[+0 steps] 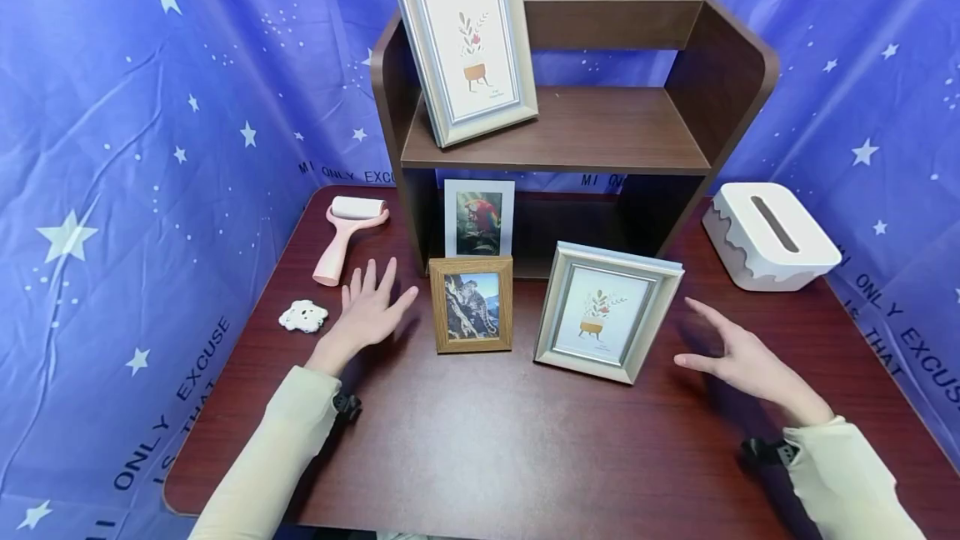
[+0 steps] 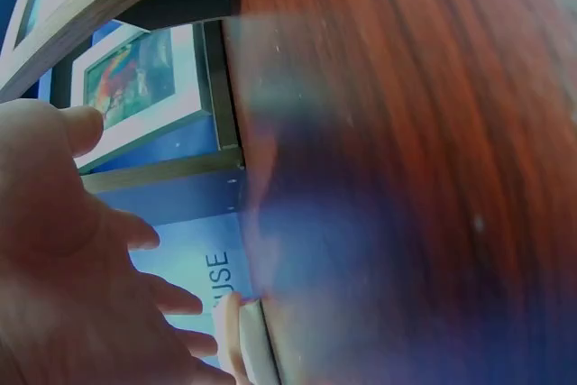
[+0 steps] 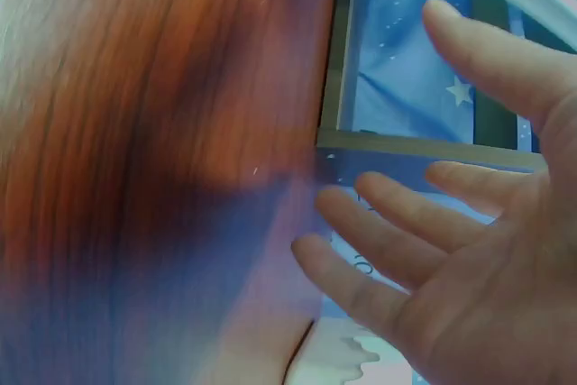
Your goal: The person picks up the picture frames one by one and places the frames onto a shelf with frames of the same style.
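Observation:
My left hand (image 1: 369,311) is spread over the table, palm down and holding nothing, just left of a small wooden picture frame (image 1: 471,348) with a snow leopard print. To the right of that, a silver picture frame (image 1: 547,332) with a potted-plant print stands slightly turned. My right hand (image 1: 750,361) hovers beside its right edge, fingers extended and apart from it. Behind the wooden one, a white frame (image 1: 477,187) with a parrot picture leans in the lower shelf opening. A larger silver frame (image 1: 450,119) leans at the left on the upper shelf.
A dark brown two-tier desk shelf (image 1: 615,127) stands at the table's back. A pink-handled lint roller (image 1: 333,252) and a white cloud-shaped piece (image 1: 303,317) lie left. At the right sits a white tissue box (image 1: 806,232). Blue starry curtain (image 1: 135,190) surrounds the table (image 1: 480,448).

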A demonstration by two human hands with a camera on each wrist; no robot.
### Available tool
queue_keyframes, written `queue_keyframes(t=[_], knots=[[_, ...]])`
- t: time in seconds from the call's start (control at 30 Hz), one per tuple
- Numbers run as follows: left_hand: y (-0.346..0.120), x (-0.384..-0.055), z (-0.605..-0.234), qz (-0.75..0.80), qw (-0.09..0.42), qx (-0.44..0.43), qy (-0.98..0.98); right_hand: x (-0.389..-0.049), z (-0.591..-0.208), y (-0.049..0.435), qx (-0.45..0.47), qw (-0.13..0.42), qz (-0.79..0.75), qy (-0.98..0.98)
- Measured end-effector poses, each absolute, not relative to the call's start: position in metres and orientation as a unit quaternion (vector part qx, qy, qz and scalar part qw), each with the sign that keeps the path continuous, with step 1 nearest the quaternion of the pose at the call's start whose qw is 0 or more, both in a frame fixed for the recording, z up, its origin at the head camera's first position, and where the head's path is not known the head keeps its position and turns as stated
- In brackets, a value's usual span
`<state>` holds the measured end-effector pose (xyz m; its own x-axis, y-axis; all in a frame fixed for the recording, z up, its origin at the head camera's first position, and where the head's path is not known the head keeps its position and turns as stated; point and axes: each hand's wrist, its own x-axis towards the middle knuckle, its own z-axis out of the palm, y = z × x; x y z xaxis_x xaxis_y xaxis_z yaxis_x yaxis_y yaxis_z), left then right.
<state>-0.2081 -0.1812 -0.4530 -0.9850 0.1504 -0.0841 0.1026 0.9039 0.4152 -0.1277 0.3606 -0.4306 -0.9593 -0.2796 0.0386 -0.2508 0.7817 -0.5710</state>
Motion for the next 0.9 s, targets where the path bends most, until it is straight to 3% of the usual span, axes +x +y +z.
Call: queue_keyframes(t=[0.5, 0.9], knots=[[-0.172, -0.214, -0.451, 0.350, 0.027, 0.059, 0.934, -0.124, -0.433, 0.348, -0.199, 0.051, -0.488, 0.848], [-0.162, -0.221, -0.443, 0.423, -0.083, 0.019, 0.902, -0.121, -0.438, 0.335, -0.174, 0.035, -0.510, 0.842]])
